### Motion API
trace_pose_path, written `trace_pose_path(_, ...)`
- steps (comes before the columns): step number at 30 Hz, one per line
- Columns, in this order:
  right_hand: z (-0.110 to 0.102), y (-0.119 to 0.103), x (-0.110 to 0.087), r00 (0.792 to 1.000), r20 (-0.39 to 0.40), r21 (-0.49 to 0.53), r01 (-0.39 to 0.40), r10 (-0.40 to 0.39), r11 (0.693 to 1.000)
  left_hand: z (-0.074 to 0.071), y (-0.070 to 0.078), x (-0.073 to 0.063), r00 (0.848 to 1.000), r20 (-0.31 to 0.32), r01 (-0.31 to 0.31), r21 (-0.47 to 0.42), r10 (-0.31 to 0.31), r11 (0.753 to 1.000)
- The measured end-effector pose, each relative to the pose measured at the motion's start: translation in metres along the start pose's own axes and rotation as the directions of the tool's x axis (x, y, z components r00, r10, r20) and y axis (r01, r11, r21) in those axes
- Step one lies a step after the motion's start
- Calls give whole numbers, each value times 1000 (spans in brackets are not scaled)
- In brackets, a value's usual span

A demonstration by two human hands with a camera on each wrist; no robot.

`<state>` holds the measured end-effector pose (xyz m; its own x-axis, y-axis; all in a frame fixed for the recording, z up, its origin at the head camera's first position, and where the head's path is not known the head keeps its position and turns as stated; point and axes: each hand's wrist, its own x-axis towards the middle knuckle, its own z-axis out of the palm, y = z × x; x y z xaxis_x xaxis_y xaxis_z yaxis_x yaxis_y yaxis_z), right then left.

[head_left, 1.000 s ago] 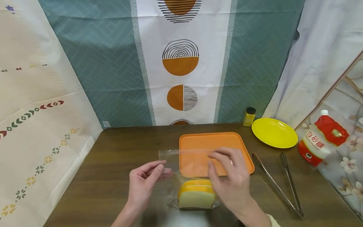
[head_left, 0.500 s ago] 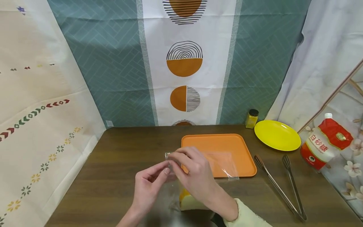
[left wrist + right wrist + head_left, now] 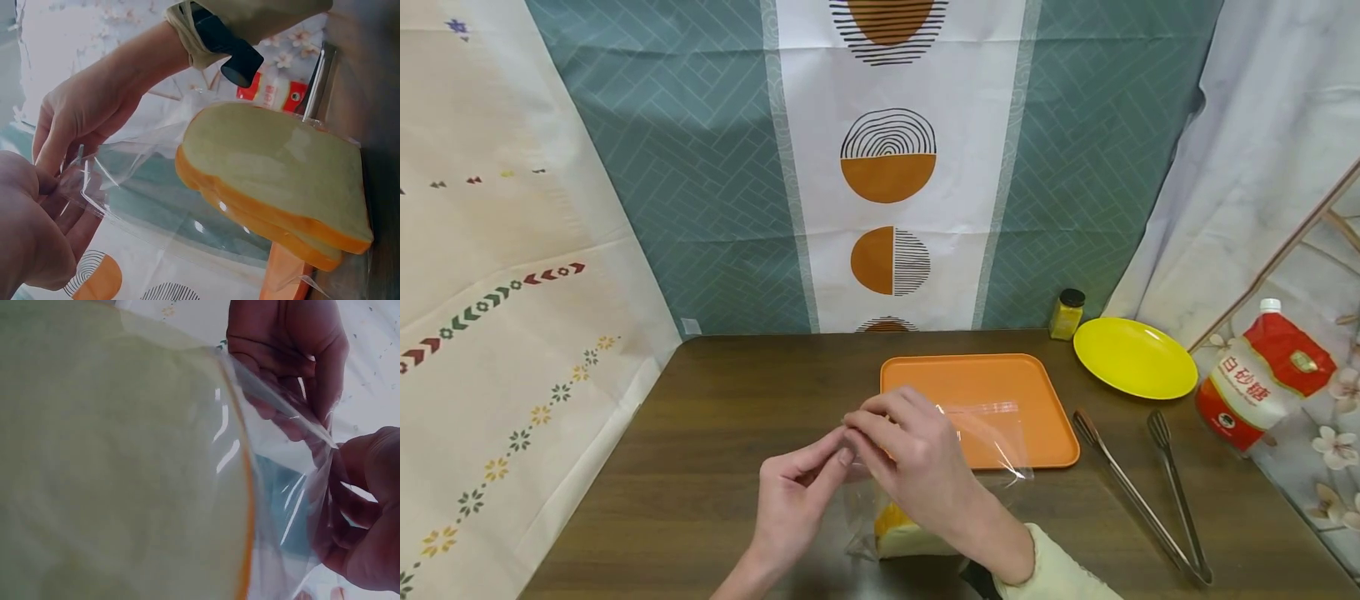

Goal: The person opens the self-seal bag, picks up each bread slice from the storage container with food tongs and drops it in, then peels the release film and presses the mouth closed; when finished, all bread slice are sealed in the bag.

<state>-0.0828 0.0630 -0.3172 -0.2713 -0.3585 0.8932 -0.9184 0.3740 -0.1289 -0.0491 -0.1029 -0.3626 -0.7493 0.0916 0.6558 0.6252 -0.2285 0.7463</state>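
A clear plastic zip bag [image 3: 1003, 437] stands with its opening upward, and slices of toast bread [image 3: 269, 169] with orange-yellow crust sit inside it. My left hand [image 3: 793, 500] pinches the left end of the bag's top edge between thumb and fingers. At that same corner my right hand [image 3: 921, 467] also pinches the film, its fingertips against those of the left. In the head view the right hand and forearm hide much of the bread. From the right wrist, a bread slice [image 3: 125, 462] fills the left side behind the shiny film.
Behind the bag lies an orange tray [image 3: 962, 371]. Metal tongs [image 3: 1138, 500] rest spread on the right of the wooden table [image 3: 700, 467]. Farther back are a yellow plate [image 3: 1135, 358], a small black-capped jar [image 3: 1066, 315] and a red-and-white sugar pouch [image 3: 1262, 375].
My right hand has moved left from the bag's right part to its left corner, joining the left hand and covering more of the bread. The head view has shifted slightly.
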Motion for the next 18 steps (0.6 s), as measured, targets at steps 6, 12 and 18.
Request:
trace_pose_path(6, 0, 2, 1, 998, -14, -35, 54, -55, 998, 0, -2, -1, 1000, 24, 2, -9, -2, 1000)
trace_pose_path(12, 4, 5, 1, 996, -76, 0, 48, -48, 999, 1, -3, -1, 999, 26, -25, 11, 25, 1000)
trace_pose_path(18, 3, 6, 3, 997, -67, 23, 31, -29, 999, 3, -5, 1, 995, 39, -95, 4, 95, 995)
